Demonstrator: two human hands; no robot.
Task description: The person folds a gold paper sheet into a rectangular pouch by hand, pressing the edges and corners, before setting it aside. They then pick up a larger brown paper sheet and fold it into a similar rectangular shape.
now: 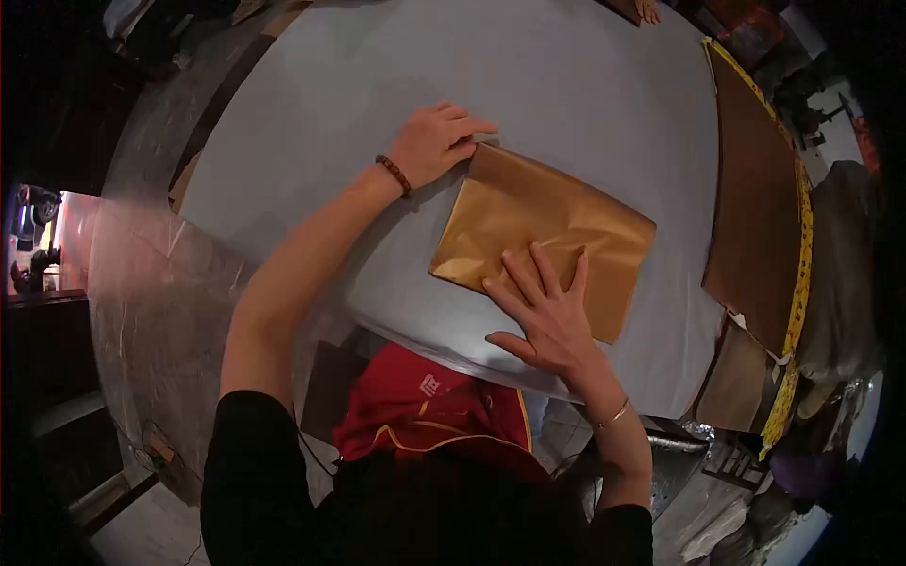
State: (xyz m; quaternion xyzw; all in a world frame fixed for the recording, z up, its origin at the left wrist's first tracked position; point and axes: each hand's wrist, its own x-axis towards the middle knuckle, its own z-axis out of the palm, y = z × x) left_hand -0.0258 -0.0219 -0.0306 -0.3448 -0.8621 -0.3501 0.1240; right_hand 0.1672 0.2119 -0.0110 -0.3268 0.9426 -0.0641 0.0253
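A gold-coloured folded sheet [585, 219], creased and slightly shiny, lies askew on the pale grey covering of the table [453, 57]. My right hand [547, 316] is pressed flat on its near part, fingers spread and thumb out to the left past the near edge. At the sheet's far left corner is my left hand [434, 141], palm down. Its index finger stretches right, just beyond that corner, while the thumb tip is right at the sheet's edge. A beaded bracelet is on the left wrist and a thin bangle on the right.
Brown board [755, 198] lies along the right side, with a yellow measuring tape [804, 236] at its outer edge. Clear plastic [142, 274] covers the surface at left. Another person's hand [647, 11] shows at the far edge. My red apron [425, 391] meets the near edge.
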